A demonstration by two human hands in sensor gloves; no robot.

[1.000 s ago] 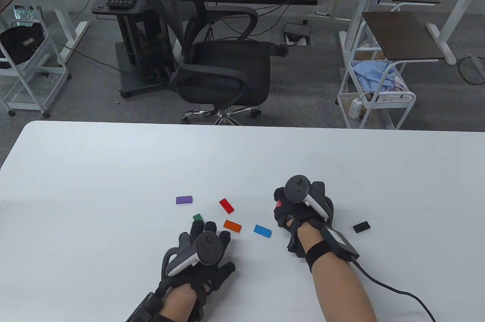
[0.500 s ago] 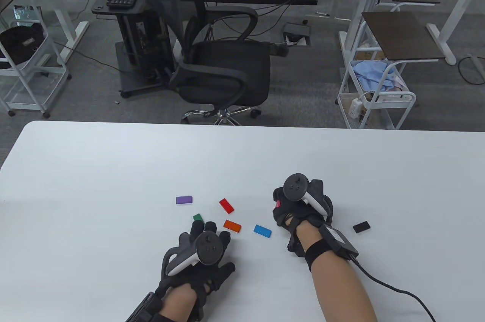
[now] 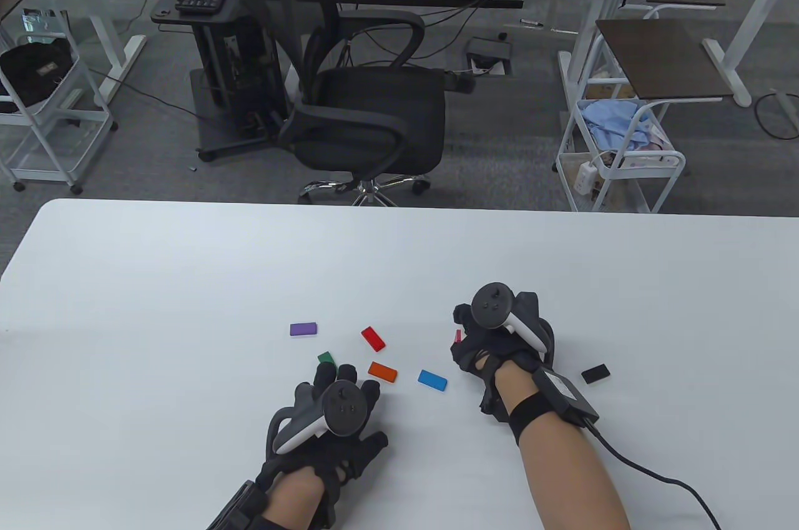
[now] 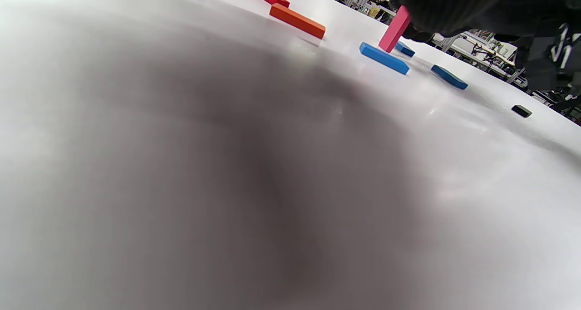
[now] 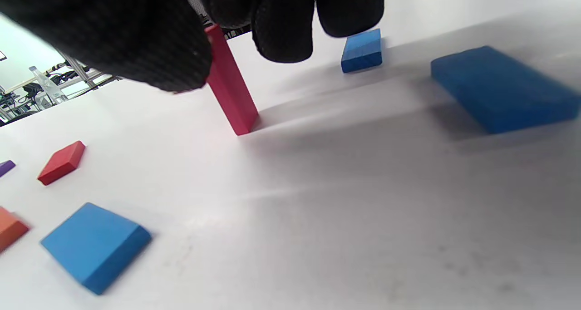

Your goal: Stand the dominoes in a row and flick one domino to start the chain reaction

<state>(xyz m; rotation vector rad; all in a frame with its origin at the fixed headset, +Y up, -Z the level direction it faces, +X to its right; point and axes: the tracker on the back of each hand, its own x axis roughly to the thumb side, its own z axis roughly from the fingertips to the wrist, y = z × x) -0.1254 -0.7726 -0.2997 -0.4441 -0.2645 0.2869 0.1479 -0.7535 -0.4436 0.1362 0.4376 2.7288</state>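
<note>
My right hand (image 3: 467, 330) pinches a pink domino (image 5: 229, 87) between thumb and fingers; it stands on its end on the white table (image 3: 187, 280), leaning a little, and shows as a pink sliver (image 3: 457, 336) from above. Two dark blue dominoes (image 5: 361, 50) (image 5: 504, 90) lie flat under that hand. Purple (image 3: 304, 329), red (image 3: 372, 338), green (image 3: 326, 358), orange (image 3: 382, 372), blue (image 3: 432, 380) and black (image 3: 595, 374) dominoes lie flat. My left hand (image 3: 340, 377) rests on the table, holding nothing, fingertips between the green and orange pieces.
A cable (image 3: 649, 480) runs from my right wrist to the table's near edge. Behind the table's far edge stand a black office chair (image 3: 368, 112) and a white cart (image 3: 618, 161).
My right hand has rolled slightly to the right and the pink domino looks narrower from above. The left hand and the flat dominoes have not moved.
</note>
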